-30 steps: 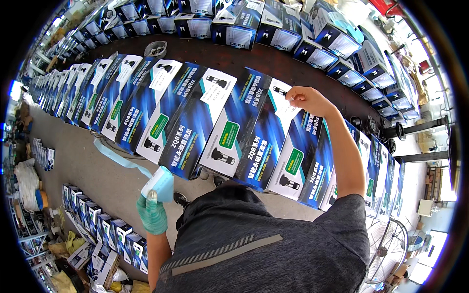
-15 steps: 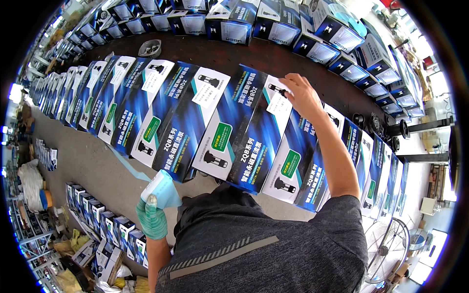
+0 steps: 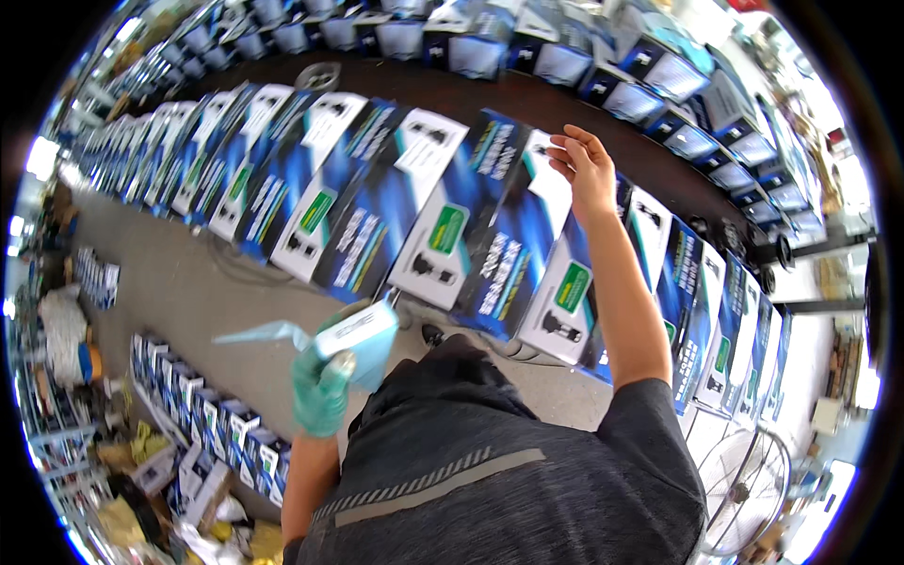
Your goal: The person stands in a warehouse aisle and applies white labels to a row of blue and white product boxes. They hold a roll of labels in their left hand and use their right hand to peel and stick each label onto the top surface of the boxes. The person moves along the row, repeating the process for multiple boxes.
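My left hand (image 3: 320, 391), in a green glove, is closed around a light blue label roll (image 3: 363, 334) with a white printed face. A light blue strip (image 3: 259, 332) trails from it to the left. My bare right hand (image 3: 589, 174) reaches over the far end of a blue, white and black carton (image 3: 504, 250). Its fingers are apart and slightly bent, with nothing visible in them. Just beside the fingertips a white label (image 3: 546, 184) lies on the carton's top, partly covered by the hand. The neighbouring carton (image 3: 395, 207) carries a similar white label.
The cartons stand side by side in a long row across the dark table (image 3: 395, 83). More cartons (image 3: 471, 42) line its far side, with a small bowl (image 3: 317, 75) between. A floor fan (image 3: 739, 490) stands at right. Other cartons (image 3: 202, 405) sit on the floor at left.
My left hand has risen to the right with the label roll, closer to the carton row. My right hand has lifted slightly off the label on the carton. The view has shifted a little.
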`<state>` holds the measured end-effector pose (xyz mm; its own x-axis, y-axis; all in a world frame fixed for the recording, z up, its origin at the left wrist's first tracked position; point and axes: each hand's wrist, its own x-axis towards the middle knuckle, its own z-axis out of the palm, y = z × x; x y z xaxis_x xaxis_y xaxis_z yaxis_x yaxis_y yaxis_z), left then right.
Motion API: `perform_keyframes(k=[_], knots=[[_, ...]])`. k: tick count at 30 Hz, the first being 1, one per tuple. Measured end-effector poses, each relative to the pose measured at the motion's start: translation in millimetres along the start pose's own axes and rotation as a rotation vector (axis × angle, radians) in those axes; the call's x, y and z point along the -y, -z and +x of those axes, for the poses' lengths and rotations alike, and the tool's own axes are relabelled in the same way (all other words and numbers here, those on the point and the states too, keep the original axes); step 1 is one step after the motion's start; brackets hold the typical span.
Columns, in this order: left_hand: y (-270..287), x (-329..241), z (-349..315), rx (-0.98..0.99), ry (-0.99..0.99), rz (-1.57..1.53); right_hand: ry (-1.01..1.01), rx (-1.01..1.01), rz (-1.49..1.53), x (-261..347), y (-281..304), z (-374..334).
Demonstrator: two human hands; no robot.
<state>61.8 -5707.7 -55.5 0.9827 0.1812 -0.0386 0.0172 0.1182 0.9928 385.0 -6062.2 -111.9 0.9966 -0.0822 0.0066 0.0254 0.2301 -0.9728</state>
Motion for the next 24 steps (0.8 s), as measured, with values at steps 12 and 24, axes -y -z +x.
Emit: perform_keyframes(k=[12,24], knots=[[-10.8,27.6,-93.5,0.111,-0.415,0.318,0.027,0.79,-0.271,80.6,-98.7,-306.3],[-41.9,47.1,-168.2,0.112,-0.521,0.519,-0.183,0.835,-0.315,113.8,-48.9,-380.6]])
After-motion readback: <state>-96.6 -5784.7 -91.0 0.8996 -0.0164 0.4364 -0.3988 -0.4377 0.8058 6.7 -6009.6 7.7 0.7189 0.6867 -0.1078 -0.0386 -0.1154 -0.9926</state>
